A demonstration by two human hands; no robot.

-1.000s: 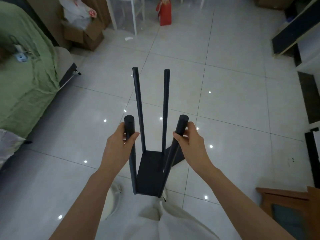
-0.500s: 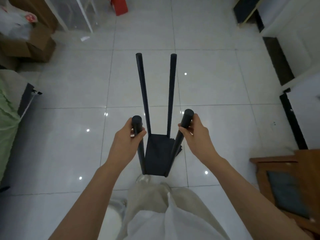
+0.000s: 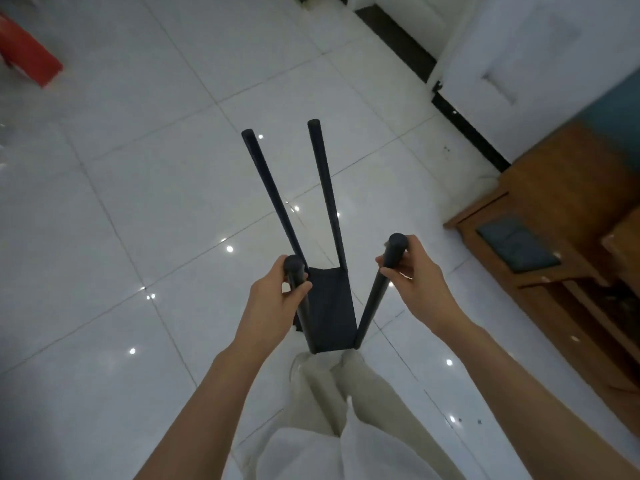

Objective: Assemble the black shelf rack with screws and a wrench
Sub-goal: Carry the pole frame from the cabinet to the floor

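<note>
The person is standing over the black shelf rack (image 3: pixel 332 306), which is rising upright just in front of their legs above the tiled floor (image 3: pixel 156 202). Whether its base is touching the tiles I cannot tell. The left hand (image 3: pixel 273 299) is curling fingers and thumb round the near left post (image 3: pixel 304 317) just under its cap, and the right hand (image 3: pixel 412 282) is clamping the near right post (image 3: pixel 375 299) the same way.

They seem to be steadying or shifting the frame. That would go best with both hands gripping evenly and holding the posts parallel, so the joints are not straining. No screws or wrench are showing.

At the right, a wooden cabinet (image 3: pixel 554 188) is holding a blue-grey pad (image 3: pixel 516 245) in a recess. The red bag (image 3: pixel 27 57) at the far left is hiding its contents.
</note>
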